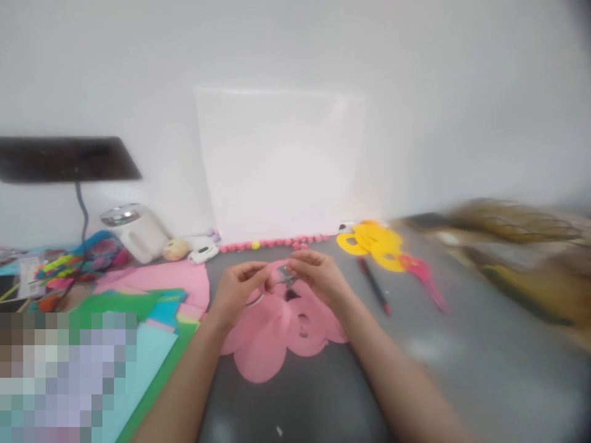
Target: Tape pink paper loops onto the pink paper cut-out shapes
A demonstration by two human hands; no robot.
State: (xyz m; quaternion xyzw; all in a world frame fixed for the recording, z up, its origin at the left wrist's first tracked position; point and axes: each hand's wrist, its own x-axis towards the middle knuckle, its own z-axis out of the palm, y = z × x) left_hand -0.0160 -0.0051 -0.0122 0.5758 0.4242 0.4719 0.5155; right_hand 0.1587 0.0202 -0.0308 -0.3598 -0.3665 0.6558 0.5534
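Observation:
Over the middle of the table, my left hand (244, 288) and my right hand (319, 277) are close together, each with fingers pinched. Between their fingertips is a small silvery-grey piece (286, 275), too blurred to name. Just below lie pink paper cutouts (261, 354) with rounded, petal-like edges. One pink ring-shaped cutout (314, 335) shows a hole through its middle. A small dark patch shows on the pink paper under the fingers. My wrists and fingers hide part of the cutouts.
Yellow paper cutouts (376, 243), pink scissors (423, 280) and a black pen (373, 286) lie to the right. Coloured paper sheets (150, 351) lie at left, near a white appliance (138, 234). A row of pink beads (277, 243) runs below a white board (281, 166).

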